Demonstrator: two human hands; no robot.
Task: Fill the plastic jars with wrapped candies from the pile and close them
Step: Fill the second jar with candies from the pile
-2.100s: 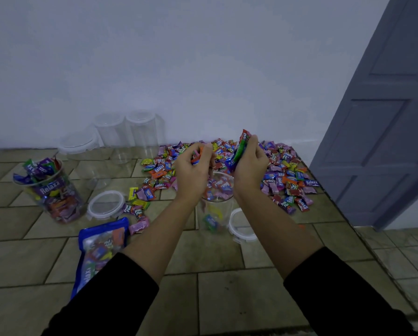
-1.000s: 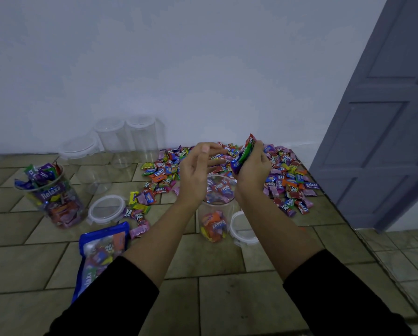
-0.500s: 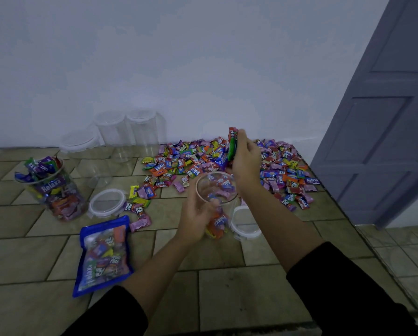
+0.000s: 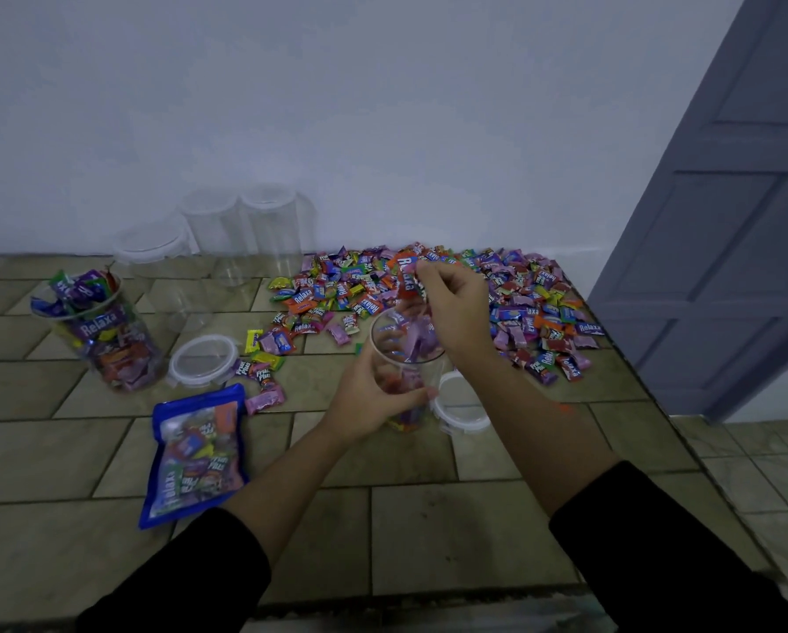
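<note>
- In the head view, your left hand (image 4: 368,395) wraps around the near side of a clear plastic jar (image 4: 406,358) that stands open-topped on the tiled desk (image 4: 428,518), fingers closed against its wall.
- Your right hand (image 4: 456,308) sits above the jar's mouth, fingers pinched on a few wrapped candies (image 4: 408,281); purple wrappers show just inside the rim below it.
- The jar holds only a shallow layer of candies at the bottom, seen through the wall.
- The candy pile (image 4: 428,294) spreads across the far side of the desk against the white wall (image 4: 383,107), just behind the held jar and reaching well to the right.
- A white-rimmed lid (image 4: 460,413) lies flat on the desk touching the jar's right side, partly hidden by your right forearm.
- To the far left, a filled jar (image 4: 104,331) stands open, heaped past its rim.
- A second lid (image 4: 202,360) lies flat just right of the filled jar.
- Three empty jars (image 4: 227,239) with lids on stand at the far left by the wall.
- A blue candy bag (image 4: 195,454) lies flat on the near left of the desk.
- A grey door (image 4: 725,221) fills the right edge.
</note>
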